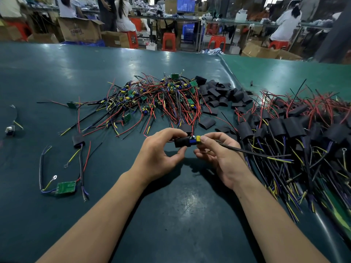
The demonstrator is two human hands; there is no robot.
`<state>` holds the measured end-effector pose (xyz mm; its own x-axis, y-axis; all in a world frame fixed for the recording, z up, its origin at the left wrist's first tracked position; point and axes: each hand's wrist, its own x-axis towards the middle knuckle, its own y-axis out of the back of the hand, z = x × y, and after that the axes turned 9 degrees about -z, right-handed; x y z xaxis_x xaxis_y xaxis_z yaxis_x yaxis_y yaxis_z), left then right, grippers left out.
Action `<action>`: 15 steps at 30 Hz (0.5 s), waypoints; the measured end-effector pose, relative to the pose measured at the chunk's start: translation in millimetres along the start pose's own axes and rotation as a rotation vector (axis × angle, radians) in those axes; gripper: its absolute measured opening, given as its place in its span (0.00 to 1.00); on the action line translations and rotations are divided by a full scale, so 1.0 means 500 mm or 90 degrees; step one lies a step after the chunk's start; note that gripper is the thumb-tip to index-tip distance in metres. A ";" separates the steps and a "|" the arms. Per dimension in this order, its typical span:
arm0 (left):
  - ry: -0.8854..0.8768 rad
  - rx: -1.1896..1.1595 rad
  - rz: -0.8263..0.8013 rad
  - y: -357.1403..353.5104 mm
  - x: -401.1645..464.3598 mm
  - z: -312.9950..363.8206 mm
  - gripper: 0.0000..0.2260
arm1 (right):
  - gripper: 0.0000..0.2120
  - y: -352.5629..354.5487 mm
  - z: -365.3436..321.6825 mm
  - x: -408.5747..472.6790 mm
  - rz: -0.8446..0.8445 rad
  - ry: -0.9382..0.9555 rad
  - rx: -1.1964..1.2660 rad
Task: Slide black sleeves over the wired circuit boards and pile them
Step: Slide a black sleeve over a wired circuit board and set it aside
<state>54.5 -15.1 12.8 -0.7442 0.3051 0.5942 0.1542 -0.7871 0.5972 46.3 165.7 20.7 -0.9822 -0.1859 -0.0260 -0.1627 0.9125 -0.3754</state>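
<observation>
- Two bare hands meet over a dark green work mat, seen from my head camera looking down; everything else spreads beyond them.
- Right of the hands lies the biggest heap, the finished pile of boards already sleeved in black, wires trailing toward me.
- Beyond the hands sits a tangle of unsleeved wired circuit boards, red, black and yellow leads crossing.
- Between those two heaps is a loose mound of empty black sleeves.
- Left hand: thumb and fingers curled, pinching a black sleeve by its near and far faces.
- Right hand: fingertips pinch the circuit board at its yellow capacitor end, its wire bundle running away to the right.
- Sleeve and board share one left-to-right axis; the sleeve covers the board's left part, blue and yellow components still bare.
- I judge the next move is pushing the sleeve rightward, or the board leftward.
</observation>
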 end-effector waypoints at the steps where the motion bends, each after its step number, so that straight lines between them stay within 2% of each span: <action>1: -0.004 0.000 0.000 0.001 0.000 0.000 0.13 | 0.03 0.001 0.001 0.000 0.009 0.009 -0.011; 9: -0.007 -0.017 0.001 -0.001 0.000 -0.001 0.09 | 0.05 -0.001 0.008 -0.002 0.013 0.055 -0.107; 15: -0.049 -0.022 0.000 -0.003 0.002 0.004 0.10 | 0.07 -0.003 0.000 -0.008 -0.005 0.000 -0.016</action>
<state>54.8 -12.5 13.5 -0.6923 0.3440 0.6343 0.1303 -0.8050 0.5788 50.5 165.2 21.6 -0.9810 -0.1928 -0.0230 -0.1726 0.9202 -0.3514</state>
